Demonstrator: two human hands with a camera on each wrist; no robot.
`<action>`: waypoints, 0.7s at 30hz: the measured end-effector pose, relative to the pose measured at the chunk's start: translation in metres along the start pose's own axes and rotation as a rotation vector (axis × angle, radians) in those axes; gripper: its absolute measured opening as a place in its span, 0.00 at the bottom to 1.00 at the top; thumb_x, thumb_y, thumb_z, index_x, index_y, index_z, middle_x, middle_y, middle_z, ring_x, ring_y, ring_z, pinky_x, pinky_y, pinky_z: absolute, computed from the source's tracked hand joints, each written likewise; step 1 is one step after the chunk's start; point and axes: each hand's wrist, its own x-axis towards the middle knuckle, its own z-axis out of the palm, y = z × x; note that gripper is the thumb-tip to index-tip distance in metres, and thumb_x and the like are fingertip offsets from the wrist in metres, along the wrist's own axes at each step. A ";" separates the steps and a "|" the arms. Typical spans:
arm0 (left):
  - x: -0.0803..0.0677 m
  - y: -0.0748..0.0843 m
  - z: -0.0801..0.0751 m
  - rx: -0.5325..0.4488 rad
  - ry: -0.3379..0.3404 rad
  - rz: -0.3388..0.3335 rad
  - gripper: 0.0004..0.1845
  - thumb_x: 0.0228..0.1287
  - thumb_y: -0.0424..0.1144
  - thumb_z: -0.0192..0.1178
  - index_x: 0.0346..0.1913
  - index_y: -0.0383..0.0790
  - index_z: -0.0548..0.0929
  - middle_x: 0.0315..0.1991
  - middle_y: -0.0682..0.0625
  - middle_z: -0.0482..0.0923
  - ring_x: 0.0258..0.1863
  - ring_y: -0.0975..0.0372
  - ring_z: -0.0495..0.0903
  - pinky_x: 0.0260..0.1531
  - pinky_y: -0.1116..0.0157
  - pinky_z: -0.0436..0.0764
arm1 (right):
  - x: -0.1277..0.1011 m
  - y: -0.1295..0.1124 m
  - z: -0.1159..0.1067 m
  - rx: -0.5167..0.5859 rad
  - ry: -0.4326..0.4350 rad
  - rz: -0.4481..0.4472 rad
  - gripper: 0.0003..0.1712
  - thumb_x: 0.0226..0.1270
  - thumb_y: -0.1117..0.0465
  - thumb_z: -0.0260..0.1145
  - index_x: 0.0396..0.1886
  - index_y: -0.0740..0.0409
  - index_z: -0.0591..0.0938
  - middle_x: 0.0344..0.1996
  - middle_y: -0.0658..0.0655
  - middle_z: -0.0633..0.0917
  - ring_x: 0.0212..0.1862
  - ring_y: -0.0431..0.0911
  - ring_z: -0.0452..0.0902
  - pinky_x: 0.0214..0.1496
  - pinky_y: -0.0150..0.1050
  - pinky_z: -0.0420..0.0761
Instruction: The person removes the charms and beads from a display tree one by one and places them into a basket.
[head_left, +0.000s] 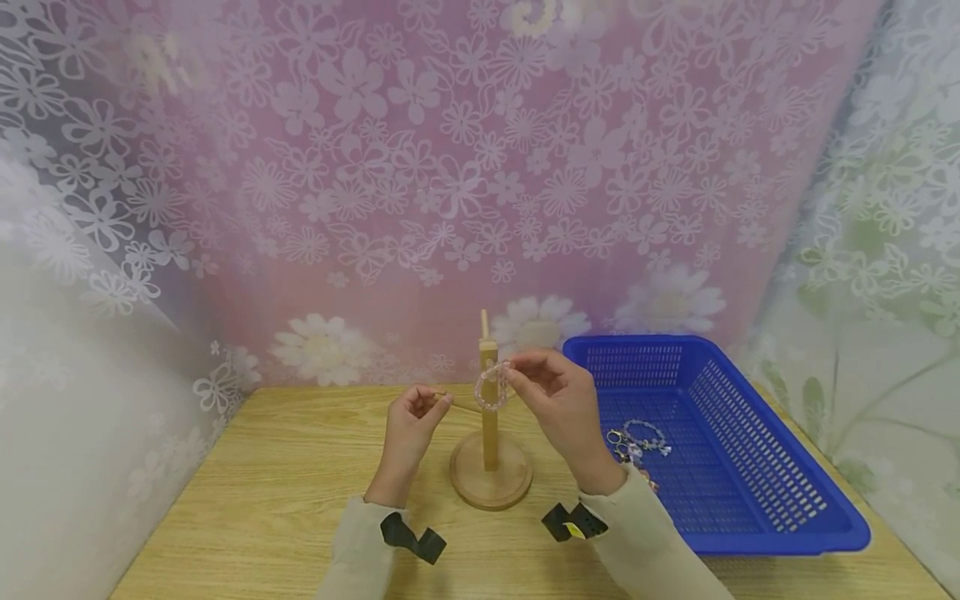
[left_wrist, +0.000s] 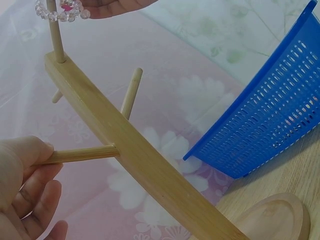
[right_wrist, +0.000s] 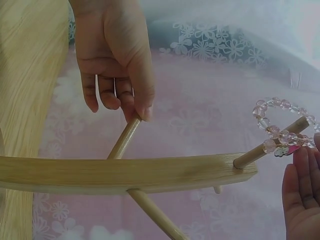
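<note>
A wooden peg stand has an upright post (head_left: 490, 442) on a round base (head_left: 467, 490), with several pegs sticking out. My left hand (head_left: 408, 423) pinches the end of one side peg (left_wrist: 82, 154) between thumb and fingertips. Near the post's top, my right hand (head_left: 558, 404) holds a bracelet of clear and pink beads (right_wrist: 272, 131) by its edge. The loop hangs around the top peg (right_wrist: 252, 156), whose tip pokes through it. A small pink-and-white charm (right_wrist: 286, 150) dangles from the beads beside the fingers.
To the right stands a blue plastic basket (head_left: 780, 542) with slotted walls. Inside lie a pale beaded bracelet (head_left: 660, 433), a gold-coloured ring (head_left: 615, 436) and small charms. A flowered curtain (head_left: 450, 208) hangs behind the wooden table (head_left: 285, 500).
</note>
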 end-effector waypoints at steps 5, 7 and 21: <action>-0.002 -0.002 0.001 0.012 0.012 0.044 0.08 0.58 0.31 0.65 0.30 0.37 0.75 0.27 0.54 0.76 0.29 0.66 0.75 0.30 0.71 0.74 | -0.002 -0.002 -0.002 0.013 0.004 -0.014 0.07 0.61 0.70 0.66 0.38 0.68 0.82 0.35 0.54 0.83 0.38 0.42 0.81 0.43 0.33 0.80; -0.001 -0.003 0.001 0.016 0.012 0.046 0.08 0.58 0.31 0.65 0.31 0.36 0.75 0.27 0.54 0.75 0.29 0.66 0.75 0.31 0.71 0.74 | -0.002 -0.003 -0.002 0.019 0.008 -0.017 0.07 0.61 0.72 0.65 0.38 0.69 0.82 0.35 0.55 0.83 0.38 0.41 0.81 0.42 0.32 0.80; -0.003 0.003 0.001 0.013 0.008 0.002 0.07 0.59 0.30 0.64 0.30 0.37 0.75 0.27 0.55 0.75 0.29 0.66 0.74 0.31 0.71 0.74 | -0.007 -0.006 -0.016 0.012 0.037 0.023 0.07 0.61 0.74 0.64 0.39 0.73 0.81 0.35 0.46 0.83 0.37 0.38 0.80 0.42 0.31 0.79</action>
